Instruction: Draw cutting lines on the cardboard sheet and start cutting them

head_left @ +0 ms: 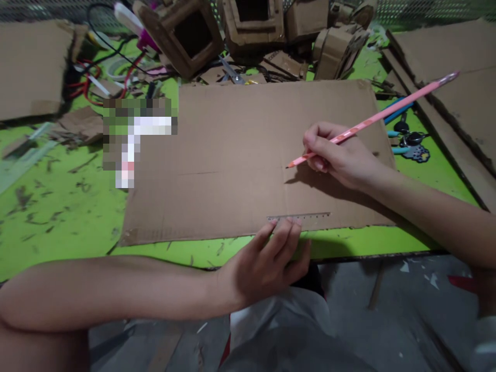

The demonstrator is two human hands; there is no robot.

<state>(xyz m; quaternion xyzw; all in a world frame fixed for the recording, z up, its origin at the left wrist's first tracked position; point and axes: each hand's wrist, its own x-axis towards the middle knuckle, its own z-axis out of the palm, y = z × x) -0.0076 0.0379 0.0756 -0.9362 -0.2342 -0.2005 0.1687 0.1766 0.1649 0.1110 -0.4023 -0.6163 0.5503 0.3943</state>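
A large flat sheet of brown cardboard [232,129] lies before me, with a faint pencil line left of its middle. My right hand [337,152] is closed around a pink pencil [399,106], whose dark tip points down and left just over or on the sheet; contact is hard to make out. Near the sheet's front edge rests a small clear ruler [310,215] with a row of marks. My left hand [271,258] holds the ruler down with its fingertips, the fingers stretched forward and slightly apart. The left thumb is mostly hidden.
Box-like cardboard pieces [251,23] stand behind the sheet, near open scissors [232,71]. Cables [93,77] and scraps [77,124] litter the green table [58,206] at left. Blue-handled tools [403,137] lie right, beside more cardboard [457,67]. A pixelated patch hides something left.
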